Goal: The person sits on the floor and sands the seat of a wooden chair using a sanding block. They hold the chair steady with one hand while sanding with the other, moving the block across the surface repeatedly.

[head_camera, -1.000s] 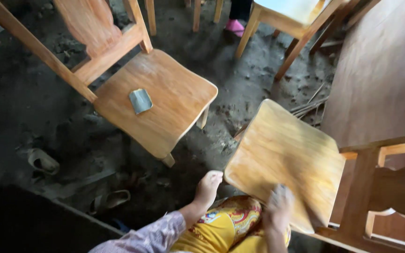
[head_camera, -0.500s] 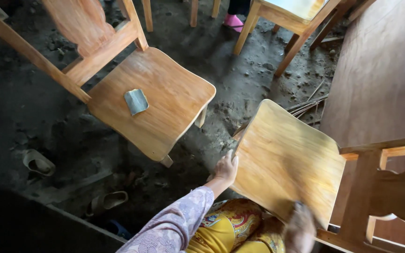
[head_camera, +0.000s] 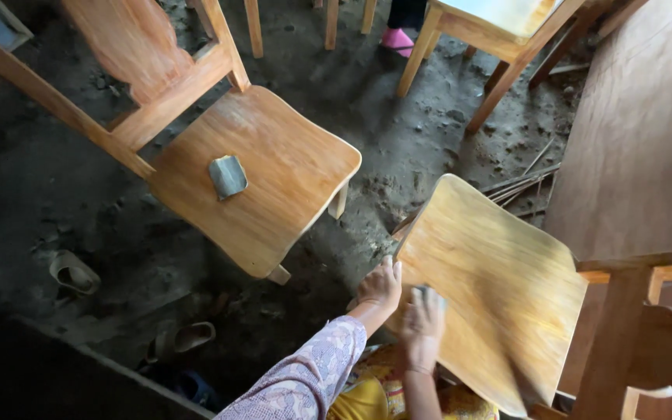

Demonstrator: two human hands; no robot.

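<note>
A person's left hand [head_camera: 379, 288] gripped the near-left edge of a tilted wooden seat board [head_camera: 499, 288], fingers curled over its rim, while the right hand [head_camera: 421, 327] lay just beside it on the board's face, pressing down a small grey pad [head_camera: 429, 294] that showed only at the fingertips. Whether the right hand's fingers closed around the pad or merely lay flat upon it could not be told. The left arm wore a pale patterned sleeve [head_camera: 305, 381], and yellow patterned cloth [head_camera: 375, 389] showed beneath both wrists. The board sloped up and away from the hands toward the right, where it met a wooden frame [head_camera: 624, 342]. Well beyond the left hand stood a finished wooden chair [head_camera: 274, 179] with a folded grey piece of sandpaper [head_camera: 228, 176] lying on its seat. Farther off, ahead of the right hand, stood the legs of a pale stool [head_camera: 491, 31], with a pink shoe [head_camera: 398, 40] beside them. Left of the hands, on the dark earthen floor [head_camera: 40, 187], lay a worn sandal [head_camera: 71, 272] and another sandal [head_camera: 184, 338] nearer the sleeve.
</note>
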